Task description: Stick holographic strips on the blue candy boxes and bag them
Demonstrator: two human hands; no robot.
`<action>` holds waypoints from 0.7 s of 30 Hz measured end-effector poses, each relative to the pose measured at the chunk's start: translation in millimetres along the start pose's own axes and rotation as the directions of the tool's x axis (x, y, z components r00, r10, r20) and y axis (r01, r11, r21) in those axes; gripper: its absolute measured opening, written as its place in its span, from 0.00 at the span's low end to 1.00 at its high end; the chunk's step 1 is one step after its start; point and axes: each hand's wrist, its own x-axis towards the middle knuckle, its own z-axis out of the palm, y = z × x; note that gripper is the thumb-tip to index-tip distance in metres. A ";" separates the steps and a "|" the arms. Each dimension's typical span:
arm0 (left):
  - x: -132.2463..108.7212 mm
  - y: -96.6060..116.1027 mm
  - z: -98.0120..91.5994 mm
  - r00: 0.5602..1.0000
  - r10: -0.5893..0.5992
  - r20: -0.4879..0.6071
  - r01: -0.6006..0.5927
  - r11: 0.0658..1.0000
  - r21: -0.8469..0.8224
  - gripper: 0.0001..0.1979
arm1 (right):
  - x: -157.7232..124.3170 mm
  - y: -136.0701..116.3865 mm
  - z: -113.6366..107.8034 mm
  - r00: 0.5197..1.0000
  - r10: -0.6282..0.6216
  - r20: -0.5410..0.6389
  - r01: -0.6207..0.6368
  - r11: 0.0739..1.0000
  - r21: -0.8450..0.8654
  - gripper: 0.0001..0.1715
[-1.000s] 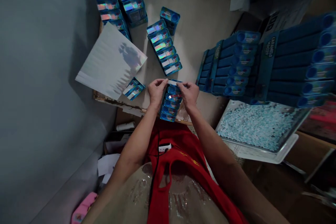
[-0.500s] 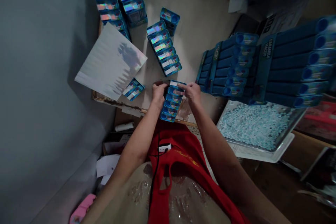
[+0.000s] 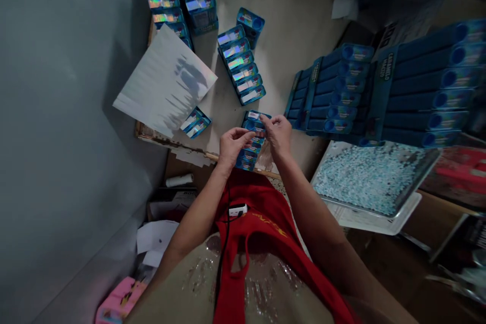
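Observation:
A row of small blue boxes (image 3: 247,156) stands at the table's near edge, below my hands. The farthest box in that row bears a pale label (image 3: 253,115) on its top. My left hand (image 3: 232,146) is over the row, thumb and fingertips pinched together around the left end of what looks like a small, pale, shiny sticker (image 3: 260,133). My right hand (image 3: 278,135) pinches at its other end, fingers bent. The fingers partly hide the sticker and the middle boxes.
Beyond is another row of blue boxes (image 3: 243,68) with shiny labels, and further rows (image 3: 199,0) stand at the far left. White sheets (image 3: 163,81) lie left, beside two labelled boxes (image 3: 195,122). Large blue box stacks (image 3: 417,91) and a tray of pale blue bits (image 3: 372,177) are right.
My left hand has left the side of the box row and come up over it to meet my right hand. My right fingers have lifted off the farthest box's label.

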 end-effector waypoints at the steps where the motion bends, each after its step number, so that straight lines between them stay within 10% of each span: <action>1: 1.2 -0.6 -1.1 0.999 0.019 -0.030 -0.019 1.000 -0.003 0.27 | -3.8 0.3 -0.9 1.000 0.009 0.028 -0.010 0.999 0.038 0.27; 7: 19.6 3.2 -14.4 0.997 0.050 -0.057 -0.043 0.992 0.118 0.18 | -15.8 15.8 -8.8 0.995 0.017 0.102 -0.037 0.979 0.199 0.30; 21: 61.2 -4.3 -18.9 0.990 0.097 -0.101 -0.068 0.964 0.258 0.12 | 3.6 24.6 8.1 0.997 -0.068 -0.038 0.061 0.984 -0.167 0.21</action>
